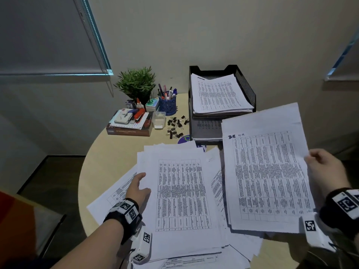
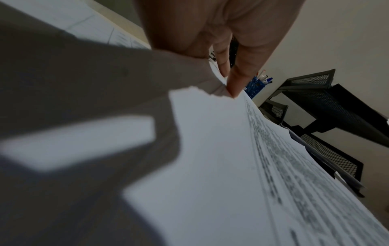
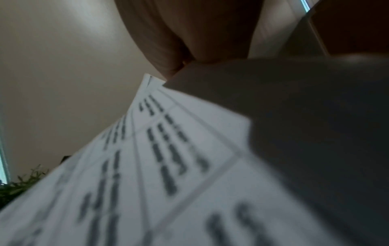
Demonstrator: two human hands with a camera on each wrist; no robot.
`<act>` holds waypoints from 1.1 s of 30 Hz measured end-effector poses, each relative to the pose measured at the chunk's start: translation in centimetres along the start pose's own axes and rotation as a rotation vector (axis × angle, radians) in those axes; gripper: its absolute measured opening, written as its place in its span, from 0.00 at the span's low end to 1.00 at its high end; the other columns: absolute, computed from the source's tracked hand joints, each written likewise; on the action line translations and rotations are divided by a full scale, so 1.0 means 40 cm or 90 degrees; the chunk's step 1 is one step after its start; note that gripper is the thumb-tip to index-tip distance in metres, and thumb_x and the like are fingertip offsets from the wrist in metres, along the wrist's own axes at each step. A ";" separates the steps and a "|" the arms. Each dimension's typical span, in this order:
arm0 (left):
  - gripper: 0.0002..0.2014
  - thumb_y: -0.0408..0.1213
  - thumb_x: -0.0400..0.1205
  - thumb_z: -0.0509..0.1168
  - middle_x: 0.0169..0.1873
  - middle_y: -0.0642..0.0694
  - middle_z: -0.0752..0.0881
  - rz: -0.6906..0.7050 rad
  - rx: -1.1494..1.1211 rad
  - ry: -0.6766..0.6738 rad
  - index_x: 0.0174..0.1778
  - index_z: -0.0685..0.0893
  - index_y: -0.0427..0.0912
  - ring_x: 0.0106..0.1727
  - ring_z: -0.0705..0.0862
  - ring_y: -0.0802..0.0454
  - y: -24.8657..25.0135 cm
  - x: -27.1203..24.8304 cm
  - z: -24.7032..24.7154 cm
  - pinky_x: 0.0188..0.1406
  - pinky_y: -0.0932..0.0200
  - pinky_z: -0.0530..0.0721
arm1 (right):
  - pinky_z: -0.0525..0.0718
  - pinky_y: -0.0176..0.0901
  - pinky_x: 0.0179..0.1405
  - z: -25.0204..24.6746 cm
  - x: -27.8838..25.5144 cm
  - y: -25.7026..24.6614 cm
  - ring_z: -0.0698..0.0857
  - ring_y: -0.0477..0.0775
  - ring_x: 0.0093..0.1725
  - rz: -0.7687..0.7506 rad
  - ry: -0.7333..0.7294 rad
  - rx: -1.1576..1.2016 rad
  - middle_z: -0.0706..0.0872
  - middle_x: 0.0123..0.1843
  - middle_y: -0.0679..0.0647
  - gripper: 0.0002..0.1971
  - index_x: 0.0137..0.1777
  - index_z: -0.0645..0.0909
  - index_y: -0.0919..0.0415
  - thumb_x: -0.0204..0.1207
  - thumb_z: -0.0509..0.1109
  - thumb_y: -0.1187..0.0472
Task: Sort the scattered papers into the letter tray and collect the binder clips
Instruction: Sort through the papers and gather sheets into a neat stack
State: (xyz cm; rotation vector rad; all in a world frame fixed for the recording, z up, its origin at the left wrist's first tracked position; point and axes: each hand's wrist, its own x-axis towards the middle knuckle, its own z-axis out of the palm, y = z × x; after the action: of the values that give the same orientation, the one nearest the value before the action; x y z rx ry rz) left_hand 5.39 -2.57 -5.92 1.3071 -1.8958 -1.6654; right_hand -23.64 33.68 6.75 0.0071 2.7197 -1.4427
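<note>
Printed sheets lie in a loose pile [image 1: 180, 193] on the round table [image 1: 116, 152]. My left hand [image 1: 138, 188] is at the pile's left edge; in the left wrist view its fingers [image 2: 229, 79] pinch the lifted edge of the top sheet [image 2: 210, 166]. My right hand [image 1: 326, 171] grips the right edge of a thin sheaf marked "HR" [image 1: 266, 171] and holds it above the table, in front of the black mesh letter tray [image 1: 246, 82]. The tray's top tier holds a stack of papers. Several black binder clips [image 1: 175, 125] lie loose left of the tray.
A blue pen cup [image 1: 167, 105], a potted plant [image 1: 136, 84], a clear plastic box [image 1: 159, 120] and a stack of books with a stapler [image 1: 129, 123] crowd the table's back left. The wall runs close behind the tray. The floor drops away to the left.
</note>
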 end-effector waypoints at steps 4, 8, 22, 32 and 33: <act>0.32 0.16 0.76 0.63 0.77 0.48 0.65 -0.014 -0.061 -0.015 0.73 0.70 0.46 0.81 0.60 0.49 0.012 -0.012 0.018 0.76 0.45 0.68 | 0.73 0.45 0.54 0.038 -0.015 0.003 0.80 0.57 0.49 -0.016 -0.048 0.029 0.84 0.47 0.57 0.07 0.41 0.80 0.56 0.79 0.64 0.64; 0.35 0.13 0.77 0.61 0.77 0.45 0.64 -0.059 -0.197 -0.005 0.79 0.61 0.37 0.79 0.63 0.42 0.034 -0.035 0.060 0.64 0.52 0.74 | 0.70 0.43 0.51 0.145 -0.081 0.054 0.81 0.66 0.52 0.014 -0.109 0.045 0.84 0.53 0.67 0.08 0.53 0.82 0.57 0.80 0.64 0.67; 0.31 0.39 0.69 0.78 0.60 0.41 0.83 -0.200 -0.042 -0.154 0.66 0.75 0.34 0.62 0.81 0.41 0.026 -0.056 0.073 0.62 0.47 0.77 | 0.66 0.48 0.75 0.337 -0.258 0.087 0.67 0.59 0.79 0.002 -0.400 -0.229 0.65 0.81 0.58 0.32 0.81 0.59 0.61 0.80 0.66 0.62; 0.21 0.25 0.75 0.70 0.50 0.41 0.86 -0.188 -0.058 -0.205 0.64 0.77 0.29 0.55 0.83 0.40 0.038 -0.086 0.066 0.62 0.47 0.78 | 0.68 0.53 0.73 0.350 -0.168 0.049 0.67 0.62 0.77 -0.037 -0.415 -0.213 0.64 0.77 0.58 0.47 0.83 0.54 0.54 0.70 0.77 0.50; 0.21 0.26 0.74 0.72 0.48 0.42 0.86 -0.191 -0.041 -0.210 0.63 0.78 0.30 0.54 0.83 0.40 0.034 -0.084 0.063 0.63 0.46 0.78 | 0.71 0.53 0.71 0.350 -0.161 0.047 0.70 0.63 0.75 -0.030 -0.423 -0.216 0.67 0.74 0.58 0.46 0.82 0.57 0.54 0.68 0.78 0.48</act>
State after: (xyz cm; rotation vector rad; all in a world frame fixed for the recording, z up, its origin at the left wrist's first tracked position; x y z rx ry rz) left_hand 4.79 1.50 -4.30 1.4196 -1.8665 -2.1925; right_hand -16.41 23.33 -2.26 -0.4644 2.3546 -0.7714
